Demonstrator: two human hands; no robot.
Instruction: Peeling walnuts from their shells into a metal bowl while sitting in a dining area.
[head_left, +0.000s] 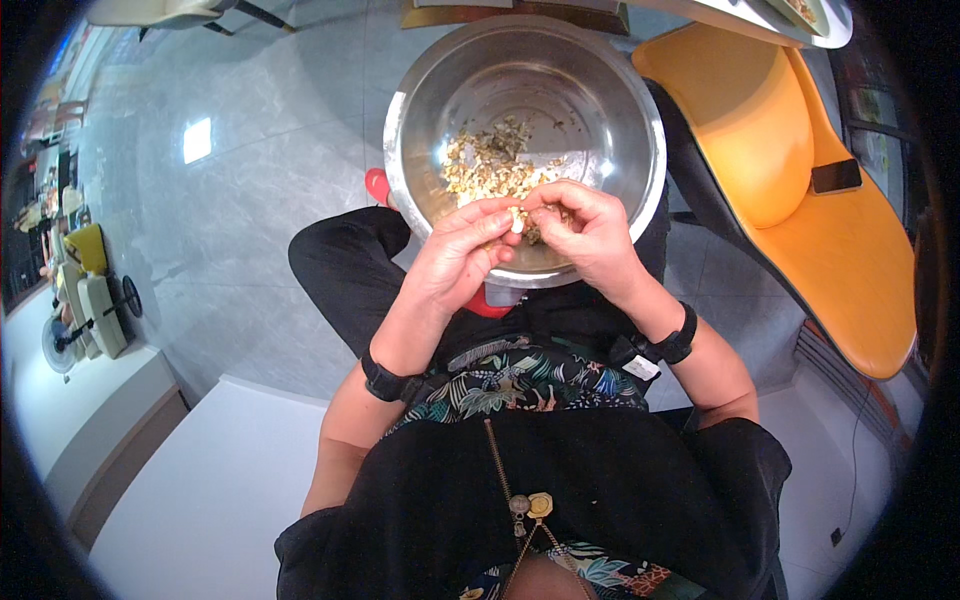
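Observation:
A large stainless steel basin (525, 82) sits in front of me at my knees. Inside it lies a loose heap of small pale yellow and brown plant pieces (487, 169), with a darker greyish clump (508, 137) at its far side. Over the basin's near part, my left hand (461, 251) pinches a small whitish piece (517, 219) between thumb and fingers. My right hand (589, 232) meets it there, thumb and index finger bent close together beside the same piece. Whether the right fingertips hold something of their own is hard to tell.
To the right stands an orange chair (832, 247) with a dark phone (836, 177) on it. A white tabletop edge (757, 26) reaches in at the upper right. A pale chair (161, 11) is at the upper left, a fan (60, 343) at the far left. Grey tiles cover the floor.

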